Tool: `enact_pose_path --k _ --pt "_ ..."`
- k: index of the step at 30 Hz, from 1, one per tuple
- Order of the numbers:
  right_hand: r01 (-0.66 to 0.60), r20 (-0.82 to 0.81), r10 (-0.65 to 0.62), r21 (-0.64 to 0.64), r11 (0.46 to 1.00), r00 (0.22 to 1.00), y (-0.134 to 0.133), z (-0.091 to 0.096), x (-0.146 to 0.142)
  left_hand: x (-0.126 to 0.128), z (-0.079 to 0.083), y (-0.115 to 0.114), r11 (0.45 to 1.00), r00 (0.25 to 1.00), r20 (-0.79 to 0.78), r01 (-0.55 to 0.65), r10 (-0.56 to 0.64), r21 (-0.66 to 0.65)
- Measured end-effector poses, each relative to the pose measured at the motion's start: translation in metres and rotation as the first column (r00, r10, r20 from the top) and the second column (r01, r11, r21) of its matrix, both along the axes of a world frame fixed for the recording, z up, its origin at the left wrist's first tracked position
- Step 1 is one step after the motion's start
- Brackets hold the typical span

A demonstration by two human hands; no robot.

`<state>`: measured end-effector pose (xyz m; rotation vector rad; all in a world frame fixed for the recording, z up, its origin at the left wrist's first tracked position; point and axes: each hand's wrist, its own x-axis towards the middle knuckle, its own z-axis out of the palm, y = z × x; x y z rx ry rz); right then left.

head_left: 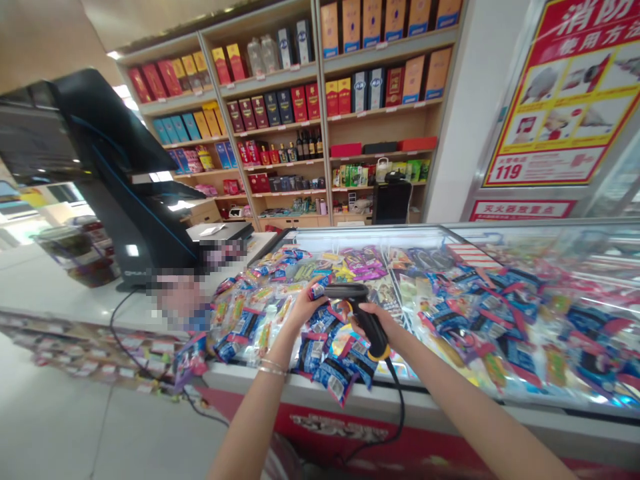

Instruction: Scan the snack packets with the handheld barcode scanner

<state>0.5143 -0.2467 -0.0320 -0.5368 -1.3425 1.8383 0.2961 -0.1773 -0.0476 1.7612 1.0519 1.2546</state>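
My right hand [377,320] is wrapped round the grip of a black and yellow corded barcode scanner [373,330], its head turned left. Just left of the scanner head, my left hand [306,305] is closed on a small blue and pink packet [320,287], which is partly hidden by the fingers and the scanner. Below both hands, several blue packets [336,379] with barcodes lie heaped at the front edge of the freezer [240,379]. The scanner's cable [400,407] hangs down in front of the freezer.
More packets [500,307] cover the freezer to the right. At left, a black checkout terminal [135,180] stands on a white counter [30,287], near stacked tubs [83,253]. Shelves of boxed goods [290,107] line the back wall. A red fire-safety poster [565,100] hangs at right.
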Motion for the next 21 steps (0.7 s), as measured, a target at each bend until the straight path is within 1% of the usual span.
enact_pose_path --k 3,4,7,10,13,15,17,19,21 --pt "0.143 0.039 -0.139 -0.098 0.985 0.989 0.0 0.006 0.005 0.003 0.003 -0.001 0.999 0.999 0.017 -0.037 0.038 -0.013" --pt "0.203 0.052 -0.198 -0.124 0.971 0.979 -0.002 0.01 0.008 0.004 0.003 -0.002 0.998 0.998 0.013 -0.061 0.061 -0.013" --pt "0.318 0.054 -0.313 -0.187 0.93 0.948 -0.012 0.021 0.024 0.008 0.004 -0.002 0.992 0.992 -0.041 -0.119 0.12 0.029" --pt "0.377 0.012 -0.384 -0.22 0.9 0.923 -0.027 0.029 0.051 0.013 0.01 -0.002 0.99 0.987 -0.098 -0.117 0.124 0.076" --pt "0.443 -0.034 -0.46 -0.215 0.87 0.887 -0.045 0.033 0.088 0.024 0.023 0.0 0.991 0.987 -0.133 -0.075 0.089 0.111" --pt "0.504 -0.051 -0.523 -0.205 0.839 0.851 -0.058 0.034 0.116 0.039 0.034 0.002 0.993 0.991 -0.13 -0.021 0.037 0.12" --pt "0.556 -0.057 -0.574 -0.19 0.809 0.817 -0.069 0.035 0.144 0.062 0.043 0.004 0.992 0.995 -0.101 0.021 -0.009 0.122" --pt "0.595 -0.071 -0.611 -0.167 0.786 0.788 -0.08 0.033 0.172 0.091 0.048 0.002 0.99 0.995 -0.095 0.05 -0.037 0.128" --pt "0.642 -0.131 -0.658 -0.148 0.753 0.742 -0.089 0.029 0.197 0.125 0.049 -0.003 0.989 0.988 -0.14 0.077 -0.058 0.13"
